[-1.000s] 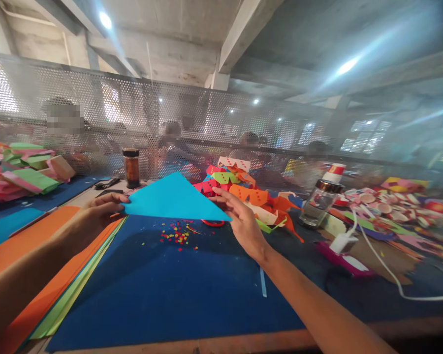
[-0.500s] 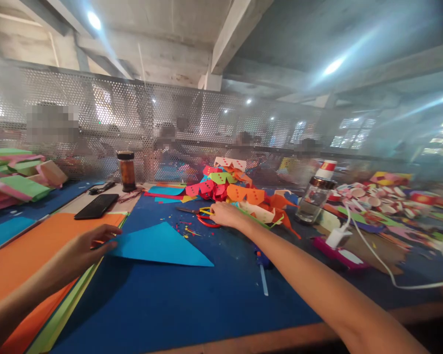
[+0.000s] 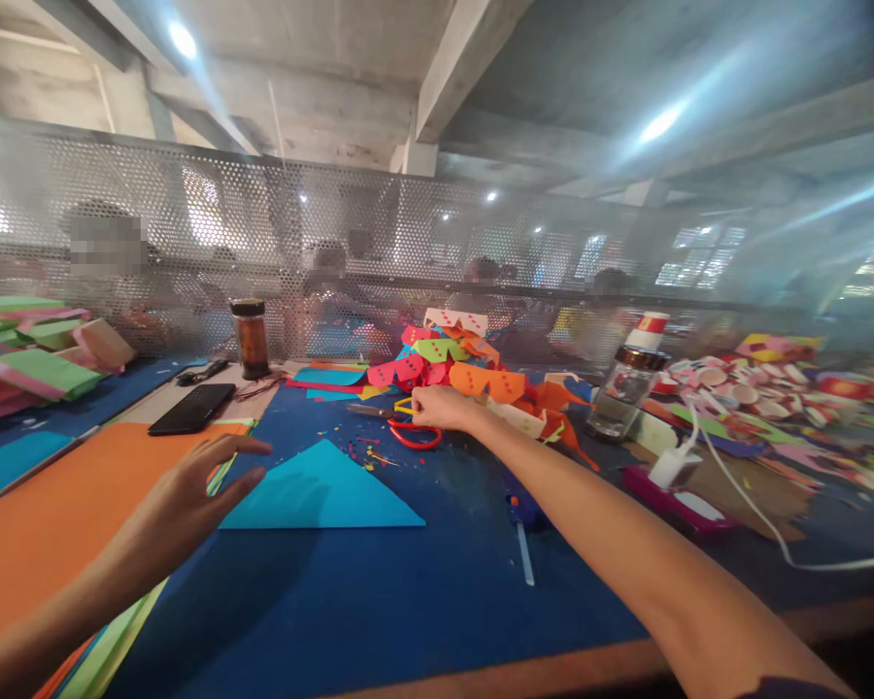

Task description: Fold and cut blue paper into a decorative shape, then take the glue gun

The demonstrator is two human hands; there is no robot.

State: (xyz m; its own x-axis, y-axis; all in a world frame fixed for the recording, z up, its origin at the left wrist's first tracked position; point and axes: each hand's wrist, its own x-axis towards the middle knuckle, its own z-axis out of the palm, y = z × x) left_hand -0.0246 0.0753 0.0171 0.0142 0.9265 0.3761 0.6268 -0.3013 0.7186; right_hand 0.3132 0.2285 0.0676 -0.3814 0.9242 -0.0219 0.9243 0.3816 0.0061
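- Right hand curled at the yellow scissors handle; grip couldn't be told.
- Left hand was open by the blue paper triangle, which lay on the surface.
- Red handle sat just beside; clean handling probably meant fingers off the blade.

Here's a papercraft workshop: concrete beams overhead, a perforated metal screen spanning the room, people beyond, scissors and heaped paper cut-outs on the blue tabletop!
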